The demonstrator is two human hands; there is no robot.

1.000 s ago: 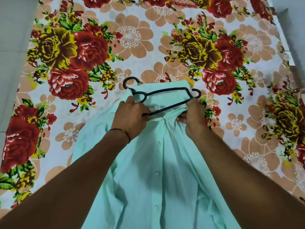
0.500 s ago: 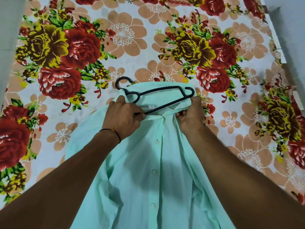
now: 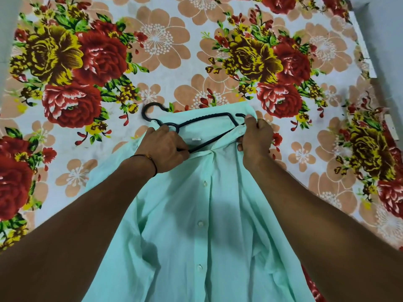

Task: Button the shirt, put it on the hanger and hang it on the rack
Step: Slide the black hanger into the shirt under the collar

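A mint-green shirt lies buttoned, front up, on the flowered bedsheet, collar away from me. A black plastic hanger lies across the open collar, its hook pointing left onto the sheet. My left hand grips the hanger near its neck, at the left side of the collar. My right hand pinches the right side of the collar, where the hanger's right end sits. The lower bar of the hanger runs under the collar edge between my hands.
The flowered bedsheet covers the whole bed. Grey floor shows past the bed's right edge, and a strip shows at the far left. No rack is in view.
My right hand has moved up and outward along the collar to the hanger's right end. My left hand keeps its grip on the hanger.
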